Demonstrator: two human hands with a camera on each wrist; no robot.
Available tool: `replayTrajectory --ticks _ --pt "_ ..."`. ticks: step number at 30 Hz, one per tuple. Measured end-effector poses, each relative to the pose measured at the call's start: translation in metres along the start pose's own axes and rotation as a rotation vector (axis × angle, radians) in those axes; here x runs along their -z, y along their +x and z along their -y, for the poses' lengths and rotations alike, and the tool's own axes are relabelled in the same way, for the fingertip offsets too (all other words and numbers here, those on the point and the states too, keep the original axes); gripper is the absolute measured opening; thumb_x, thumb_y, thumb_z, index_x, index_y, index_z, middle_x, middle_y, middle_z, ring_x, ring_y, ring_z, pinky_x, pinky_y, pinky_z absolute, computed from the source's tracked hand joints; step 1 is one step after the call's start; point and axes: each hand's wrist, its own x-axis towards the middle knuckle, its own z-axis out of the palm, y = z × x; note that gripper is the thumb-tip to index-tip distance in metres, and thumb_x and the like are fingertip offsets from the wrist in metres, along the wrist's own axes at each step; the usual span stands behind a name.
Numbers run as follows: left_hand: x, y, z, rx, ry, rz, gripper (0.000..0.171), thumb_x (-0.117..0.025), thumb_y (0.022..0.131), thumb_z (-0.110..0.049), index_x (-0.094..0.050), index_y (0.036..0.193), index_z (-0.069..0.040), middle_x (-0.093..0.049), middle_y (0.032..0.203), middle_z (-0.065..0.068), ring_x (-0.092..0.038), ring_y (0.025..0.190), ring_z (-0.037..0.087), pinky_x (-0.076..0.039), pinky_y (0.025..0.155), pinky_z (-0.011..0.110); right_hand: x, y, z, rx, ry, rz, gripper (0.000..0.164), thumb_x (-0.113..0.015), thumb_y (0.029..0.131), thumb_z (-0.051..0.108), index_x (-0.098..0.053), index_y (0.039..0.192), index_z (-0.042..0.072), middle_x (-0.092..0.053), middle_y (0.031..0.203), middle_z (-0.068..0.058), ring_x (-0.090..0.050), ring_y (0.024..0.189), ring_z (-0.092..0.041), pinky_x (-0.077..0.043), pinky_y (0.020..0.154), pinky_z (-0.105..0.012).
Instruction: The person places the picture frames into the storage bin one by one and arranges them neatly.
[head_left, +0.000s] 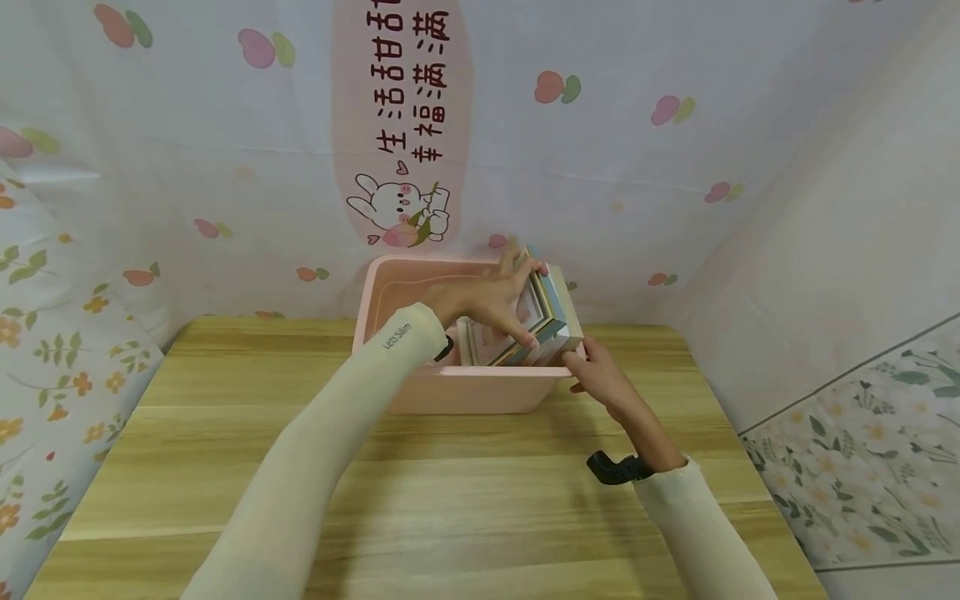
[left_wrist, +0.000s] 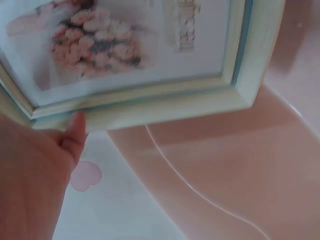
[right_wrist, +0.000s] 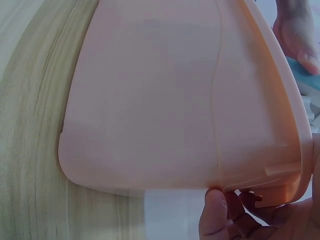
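Observation:
A pink plastic bin (head_left: 480, 392) stands on the table near the back wall. Several picture frames (head_left: 551, 296) lean tilted at its right end, some with blue edges. My left hand (head_left: 487, 300) reaches in and spans one frame, thumb at the near edge and fingers at the far edge. In the left wrist view, that cream and blue picture frame (left_wrist: 165, 110) shows a flower print, with the left hand (left_wrist: 35, 175) thumb on its border. My right hand (head_left: 600, 375) grips the bin's right end; in the right wrist view its fingers curl under the rim (right_wrist: 297, 125).
The wood-grain table (head_left: 465, 492) extends in front of the bin. A patterned cloth wall (head_left: 600, 167) rises right behind it, with further cloth at left and right. A black strap (head_left: 618, 468) sits on the right wrist.

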Motion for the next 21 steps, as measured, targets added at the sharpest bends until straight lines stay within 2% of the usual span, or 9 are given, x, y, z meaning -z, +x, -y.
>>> replayTrajectory --ticks 5,7,9,12,15,20,21 --pt "0.0006 -0.0027 -0.0021 -0.009 -0.088 0.069 0.117 -0.09 0.069 -0.043 -0.011 0.152 -0.021 -0.007 0.149 0.011 -0.03 0.13 0.031 -0.039 0.107 0.042 0.0 0.0029 -0.0015 0.008 -0.016 0.008 0.046 -0.046 0.1 0.02 -0.042 0.14 -0.002 -0.055 0.128 -0.024 -0.058 0.108 -0.035 -0.058 0.075 -0.038" --pt "0.0012 -0.0035 -0.0023 -0.016 -0.111 0.092 0.12 -0.09 0.07 -0.04 -0.008 0.155 -0.022 -0.001 0.154 0.013 -0.022 0.138 0.033 -0.037 0.111 0.044 0.0004 0.0032 -0.0015 0.008 -0.02 0.01 0.046 -0.046 0.1 0.02 -0.042 0.14 -0.002 -0.055 0.127 -0.024 -0.058 0.108 -0.036 -0.058 0.075 -0.038" --pt "0.0018 -0.0048 -0.0024 -0.01 -0.118 0.11 0.122 -0.091 0.071 -0.037 -0.006 0.157 -0.025 0.005 0.157 0.015 -0.02 0.142 0.034 -0.037 0.112 0.046 0.0007 0.0032 -0.0013 0.01 -0.017 0.015 0.046 -0.046 0.1 0.02 -0.042 0.14 -0.002 -0.055 0.127 -0.024 -0.058 0.109 -0.037 -0.058 0.075 -0.039" --pt "0.0019 -0.0071 -0.0014 0.012 -0.099 0.121 0.123 -0.09 0.072 -0.034 -0.004 0.159 -0.027 0.014 0.159 0.017 -0.025 0.142 0.034 -0.041 0.109 0.043 0.0006 0.0027 -0.0007 0.018 -0.01 0.015 0.045 -0.046 0.099 0.019 -0.043 0.138 -0.002 -0.055 0.125 -0.024 -0.057 0.11 -0.038 -0.058 0.075 -0.04" --pt "0.0004 -0.008 -0.0007 0.037 -0.088 0.115 0.124 -0.09 0.072 -0.033 -0.004 0.16 -0.025 0.013 0.158 0.017 -0.037 0.134 0.033 -0.047 0.102 0.037 0.0006 0.0021 -0.0004 0.023 -0.009 0.009 0.044 -0.046 0.099 0.019 -0.044 0.137 -0.002 -0.056 0.124 -0.024 -0.058 0.11 -0.039 -0.057 0.074 -0.039" --pt "-0.0024 -0.0089 -0.0014 0.064 -0.031 0.131 0.119 -0.089 0.073 -0.035 -0.009 0.159 -0.02 0.016 0.159 0.02 -0.035 0.136 0.034 -0.044 0.106 0.038 0.001 0.0022 -0.0011 0.022 -0.005 0.017 0.043 -0.046 0.099 0.018 -0.043 0.138 -0.001 -0.056 0.125 -0.024 -0.057 0.111 -0.041 -0.056 0.072 -0.036" --pt "-0.0028 -0.0086 -0.0021 0.058 -0.005 0.137 0.117 -0.089 0.074 -0.035 -0.01 0.159 -0.019 0.016 0.159 0.02 -0.031 0.14 0.034 -0.041 0.109 0.039 0.0011 0.0022 -0.0013 0.022 -0.004 0.02 0.044 -0.046 0.099 0.018 -0.043 0.139 -0.001 -0.055 0.125 -0.024 -0.057 0.111 -0.041 -0.056 0.072 -0.036"
